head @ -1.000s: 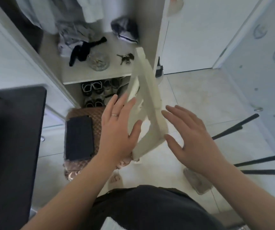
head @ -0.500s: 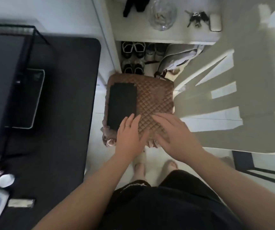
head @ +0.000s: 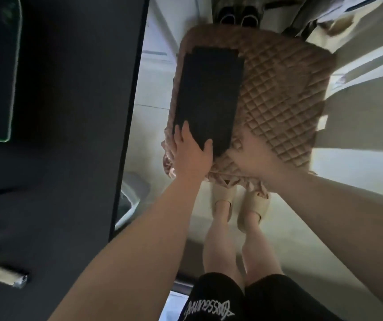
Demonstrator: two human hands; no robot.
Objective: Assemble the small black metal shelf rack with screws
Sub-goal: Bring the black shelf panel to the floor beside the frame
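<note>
A flat black panel (head: 209, 93) lies lengthwise on the left half of a brown quilted cushion (head: 283, 93), beside a black desk (head: 70, 135). The left hand (head: 191, 154) rests on the panel's near-left corner, with straight fingers (head: 181, 133) along the left edge and the thumb spread wide on top. The right hand (head: 253, 158) sits on the cushion's near edge, just beside the panel's near-right corner. It is blurred, so I cannot tell how its fingers lie. Below the cushion, 2 beige slippers (head: 253, 205) stand on the pale floor (head: 324, 228).
</note>
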